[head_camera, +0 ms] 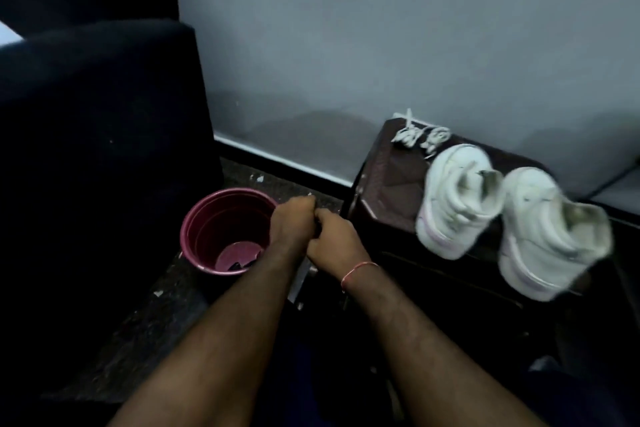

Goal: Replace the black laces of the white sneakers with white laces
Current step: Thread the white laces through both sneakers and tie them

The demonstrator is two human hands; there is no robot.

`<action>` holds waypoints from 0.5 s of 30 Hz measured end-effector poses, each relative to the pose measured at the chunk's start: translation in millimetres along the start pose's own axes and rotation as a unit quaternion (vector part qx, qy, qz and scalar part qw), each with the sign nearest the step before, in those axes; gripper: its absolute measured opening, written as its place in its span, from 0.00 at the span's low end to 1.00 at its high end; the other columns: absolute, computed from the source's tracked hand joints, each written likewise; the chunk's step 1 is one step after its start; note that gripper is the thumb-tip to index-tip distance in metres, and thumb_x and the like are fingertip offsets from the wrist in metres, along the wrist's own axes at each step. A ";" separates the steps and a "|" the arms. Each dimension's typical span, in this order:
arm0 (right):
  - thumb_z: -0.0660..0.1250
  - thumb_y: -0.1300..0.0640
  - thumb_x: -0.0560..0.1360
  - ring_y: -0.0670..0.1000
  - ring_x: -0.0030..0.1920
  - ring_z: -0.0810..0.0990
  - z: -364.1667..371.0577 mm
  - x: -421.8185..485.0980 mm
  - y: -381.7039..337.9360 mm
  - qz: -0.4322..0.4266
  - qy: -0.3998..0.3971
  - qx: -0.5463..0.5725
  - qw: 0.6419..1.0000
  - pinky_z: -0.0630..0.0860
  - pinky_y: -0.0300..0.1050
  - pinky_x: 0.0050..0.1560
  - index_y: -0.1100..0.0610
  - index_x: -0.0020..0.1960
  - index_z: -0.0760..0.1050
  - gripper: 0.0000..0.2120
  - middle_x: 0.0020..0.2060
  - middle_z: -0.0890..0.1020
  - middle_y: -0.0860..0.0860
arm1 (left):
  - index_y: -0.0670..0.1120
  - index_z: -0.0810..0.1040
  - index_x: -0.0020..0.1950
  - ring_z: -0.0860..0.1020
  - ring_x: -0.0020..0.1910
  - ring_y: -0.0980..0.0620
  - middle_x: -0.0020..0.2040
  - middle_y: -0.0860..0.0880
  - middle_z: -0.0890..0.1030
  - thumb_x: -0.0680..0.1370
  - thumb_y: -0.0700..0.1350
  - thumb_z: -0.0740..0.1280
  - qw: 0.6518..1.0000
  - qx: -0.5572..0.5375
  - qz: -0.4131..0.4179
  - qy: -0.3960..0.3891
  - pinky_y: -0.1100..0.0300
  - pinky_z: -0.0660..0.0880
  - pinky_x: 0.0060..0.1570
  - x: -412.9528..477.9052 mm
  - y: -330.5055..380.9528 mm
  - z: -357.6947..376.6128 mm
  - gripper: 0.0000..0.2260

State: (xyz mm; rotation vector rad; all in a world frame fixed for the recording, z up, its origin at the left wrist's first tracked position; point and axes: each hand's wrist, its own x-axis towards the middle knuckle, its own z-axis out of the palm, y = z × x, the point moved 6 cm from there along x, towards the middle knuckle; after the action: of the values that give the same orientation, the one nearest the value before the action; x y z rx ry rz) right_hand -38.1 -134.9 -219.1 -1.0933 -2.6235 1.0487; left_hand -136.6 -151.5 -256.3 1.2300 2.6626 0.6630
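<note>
Our left hand and right hand meet beside the bucket rim, fingers curled, perhaps gripping something; sneakers crowd the bench edge.

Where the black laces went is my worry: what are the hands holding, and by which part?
Cannot be told: left hand and right hand meet with curled fingers beside the maroon bucket, hiding anything between them.

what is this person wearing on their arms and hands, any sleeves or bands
No sleeves or gloves show; both forearms are bare. A thin reddish thread band circles the wrist of the right hand. The left hand shows no band, watch or ring.
</note>
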 end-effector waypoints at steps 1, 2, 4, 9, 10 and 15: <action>0.63 0.65 0.68 0.58 0.59 0.78 -13.6 -14.3 -1.8 -0.008 0.017 0.011 1.000 0.73 0.43 0.58 0.57 0.67 0.72 0.27 0.57 0.81 0.58 | 0.45 0.78 0.49 0.79 0.51 0.40 0.50 0.43 0.81 0.76 0.44 0.62 0.999 -0.012 0.012 0.032 0.50 0.73 0.46 -6.3 15.1 -13.2 0.06; 0.63 0.65 0.68 0.58 0.58 0.78 -22.5 -25.8 -3.4 -0.020 0.026 0.023 0.999 0.72 0.43 0.58 0.56 0.71 0.69 0.30 0.56 0.81 0.58 | 0.45 0.77 0.48 0.79 0.49 0.40 0.48 0.43 0.82 0.76 0.44 0.62 0.998 -0.031 0.012 0.059 0.50 0.73 0.44 -11.4 24.0 -22.7 0.06; 0.63 0.64 0.68 0.57 0.55 0.79 -52.0 -48.5 -4.2 -0.056 0.072 0.042 0.995 0.73 0.43 0.57 0.55 0.72 0.68 0.32 0.54 0.82 0.57 | 0.44 0.77 0.45 0.79 0.46 0.39 0.45 0.42 0.82 0.77 0.46 0.63 0.991 -0.075 0.015 0.111 0.49 0.73 0.42 -17.9 52.7 -43.8 0.06; 0.65 0.59 0.72 0.50 0.42 0.82 -156.0 -107.4 18.1 -0.136 0.356 0.090 0.920 0.77 0.47 0.47 0.54 0.49 0.81 0.08 0.42 0.85 0.50 | 0.43 0.78 0.42 0.79 0.42 0.39 0.40 0.41 0.81 0.78 0.49 0.63 0.956 -0.216 0.099 0.173 0.51 0.71 0.38 -30.3 146.6 -73.4 0.11; 0.65 0.58 0.72 0.50 0.42 0.82 -174.7 -118.4 26.6 -0.142 0.416 0.080 0.895 0.77 0.47 0.46 0.54 0.47 0.81 0.08 0.41 0.85 0.49 | 0.45 0.79 0.43 0.80 0.43 0.41 0.41 0.43 0.82 0.77 0.52 0.62 0.947 -0.249 0.108 0.172 0.53 0.72 0.40 -33.8 164.8 -75.8 0.13; 0.67 0.54 0.69 0.57 0.57 0.77 -231.5 -143.2 83.7 -0.049 0.537 -0.148 0.829 0.67 0.58 0.63 0.54 0.51 0.80 0.12 0.50 0.82 0.52 | 0.48 0.81 0.55 0.76 0.57 0.47 0.56 0.46 0.78 0.68 0.66 0.61 0.959 -0.233 0.162 0.029 0.54 0.72 0.59 -39.6 246.7 -48.7 0.27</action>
State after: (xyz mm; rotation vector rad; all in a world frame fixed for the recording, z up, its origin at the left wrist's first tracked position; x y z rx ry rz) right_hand 195.9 -58.7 -76.0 -1.1008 -1.8475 -0.0932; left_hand 45.5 -56.9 -105.8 1.5151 2.1651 1.3008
